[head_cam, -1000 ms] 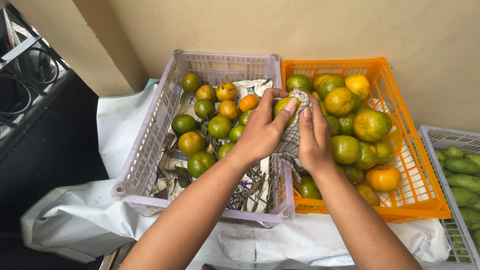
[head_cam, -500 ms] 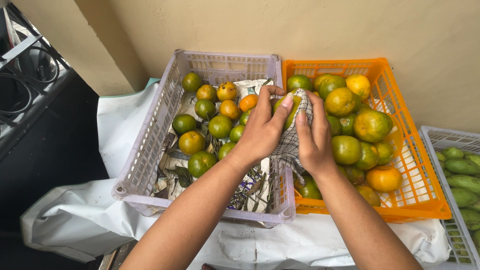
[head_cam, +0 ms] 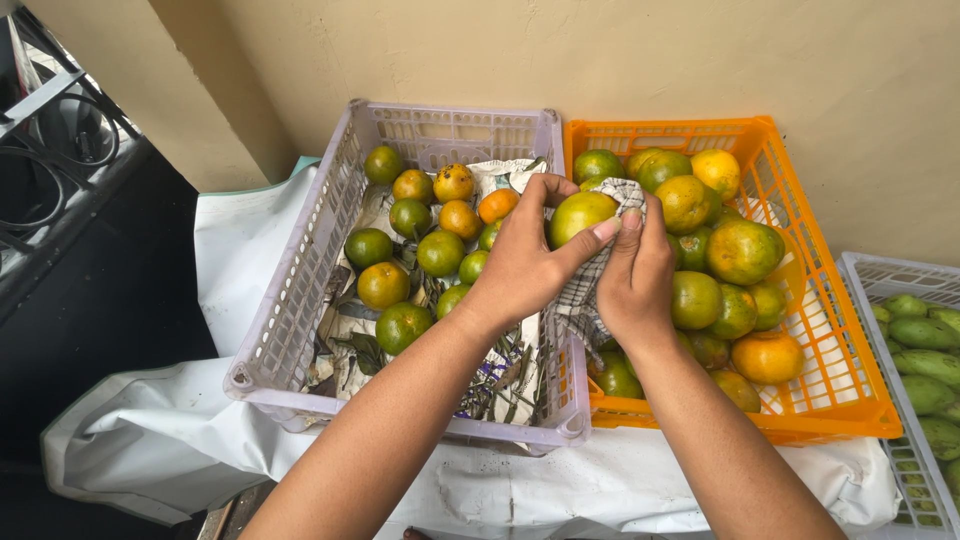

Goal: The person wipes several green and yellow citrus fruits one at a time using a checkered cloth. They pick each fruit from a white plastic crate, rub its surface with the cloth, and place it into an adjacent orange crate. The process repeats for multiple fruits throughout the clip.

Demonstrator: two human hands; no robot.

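My left hand (head_cam: 520,265) grips a green-yellow orange (head_cam: 580,213) above the seam between two crates. My right hand (head_cam: 633,275) presses a checked cloth (head_cam: 585,290) against that fruit, the cloth wrapping its right side and hanging down under my palm. To the left stands a lilac crate (head_cam: 300,300) lined with paper, holding several green and orange citrus fruits (head_cam: 440,252) and dry leaves. On the right, an orange crate (head_cam: 840,390) is piled with more of the same fruit (head_cam: 742,250).
A white plastic sheet (head_cam: 230,240) covers the surface under the crates. At the far right a white crate (head_cam: 900,400) holds green fruits (head_cam: 925,335). A beige wall (head_cam: 700,60) rises behind. Black metal racking (head_cam: 50,140) stands at the left.
The orange has turned slightly in my left hand and more of it shows above the cloth. My right hand has shifted a little up along the fruit.
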